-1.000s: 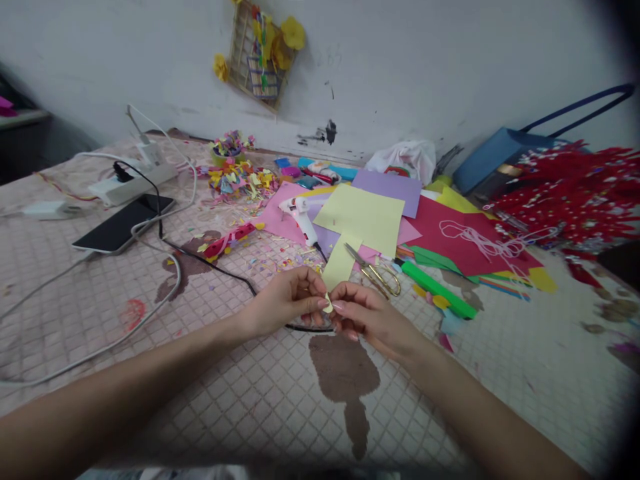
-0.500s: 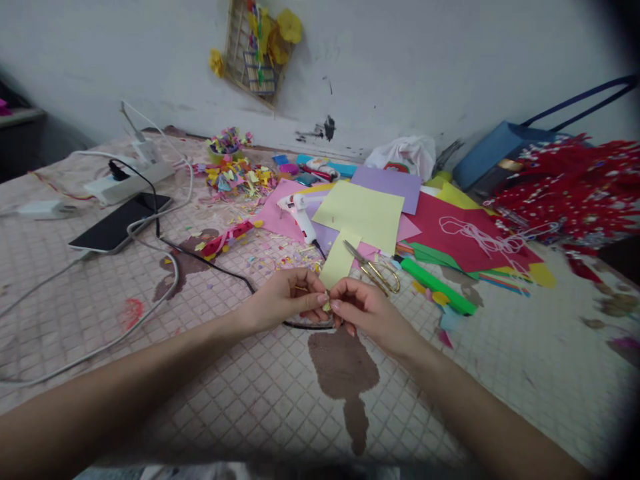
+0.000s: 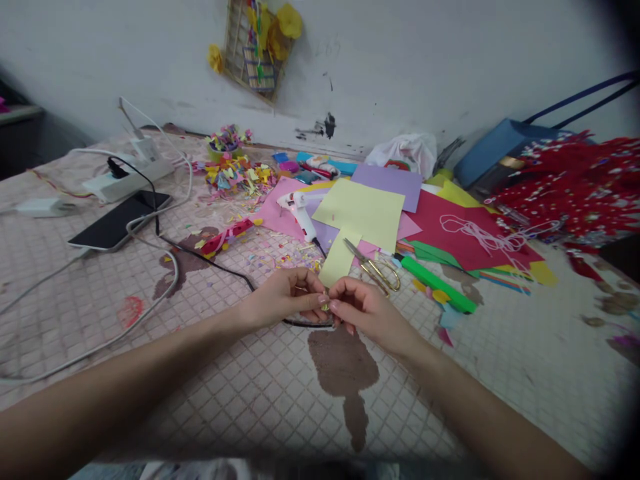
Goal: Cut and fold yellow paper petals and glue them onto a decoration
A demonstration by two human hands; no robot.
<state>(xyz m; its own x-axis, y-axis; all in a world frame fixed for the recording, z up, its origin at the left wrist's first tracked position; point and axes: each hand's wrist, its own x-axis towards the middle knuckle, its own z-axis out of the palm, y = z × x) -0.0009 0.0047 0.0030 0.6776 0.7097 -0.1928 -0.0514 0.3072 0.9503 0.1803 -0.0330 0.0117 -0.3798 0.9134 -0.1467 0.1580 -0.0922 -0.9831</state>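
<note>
My left hand point(image 3: 296, 297) and my right hand point(image 3: 361, 305) meet at the fingertips over the table's near middle. Between them they pinch a small pale yellow paper piece point(image 3: 325, 307), mostly covered by the fingers. Just beyond my hands lies a pale yellow paper strip point(image 3: 341, 257), its near end behind the fingers. Gold-handled scissors point(image 3: 373, 267) rest by the strip, their blades partly over it. A white glue gun point(image 3: 302, 217) lies on coloured sheets farther back.
Behind are a yellow sheet point(image 3: 363, 210), a red sheet point(image 3: 450, 230) with white string and paper scraps point(image 3: 240, 177). A green cutter point(image 3: 440, 287) lies right. At left are a phone point(image 3: 120, 221), a power strip point(image 3: 130, 179) and cables; a black cord passes behind my hands.
The small yellow piece shows slightly less between my fingertips. Both hands otherwise keep nearly the same place and grip.
</note>
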